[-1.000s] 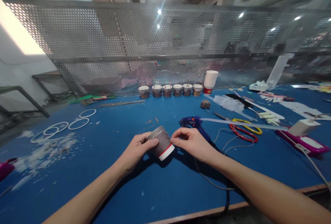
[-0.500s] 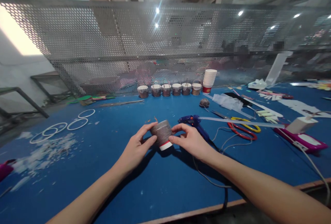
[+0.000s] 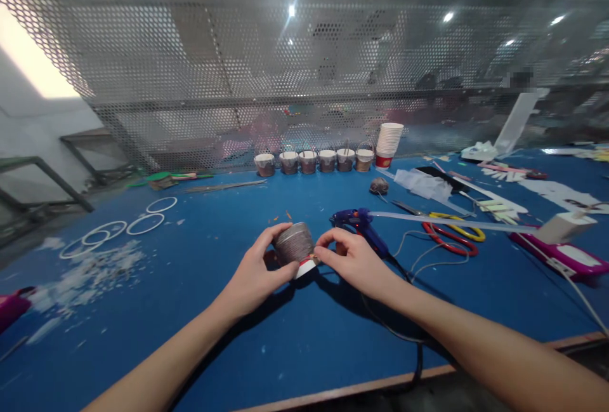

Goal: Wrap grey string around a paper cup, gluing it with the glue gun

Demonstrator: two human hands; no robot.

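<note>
A paper cup (image 3: 294, 244) wrapped in grey cord is tilted above the blue table, its white and red rim showing at the lower right. My left hand (image 3: 257, 272) grips it, fingers behind and thumb at the lower edge. Pinched at the cup's right side, my right hand (image 3: 349, 259) has thumb and index fingertips together beside the red band; what they hold is too small to name. Just behind that hand lies a blue glue gun (image 3: 359, 225) with a long clear stick. A small grey ball of cord (image 3: 379, 186) sits farther back.
Several wrapped cups (image 3: 307, 162) and a cup stack (image 3: 389, 144) line the back before a perforated metal screen (image 3: 166, 69). Scissors (image 3: 450, 240), a magenta tool (image 3: 561, 256) and cables lie right. White rings (image 3: 145, 223) and scraps (image 3: 95, 279) lie left.
The cup has turned and tilted slightly, and my left thumb has moved down to its rim. My right fingertips have drawn back slightly from the cup. The view has shifted a little.
</note>
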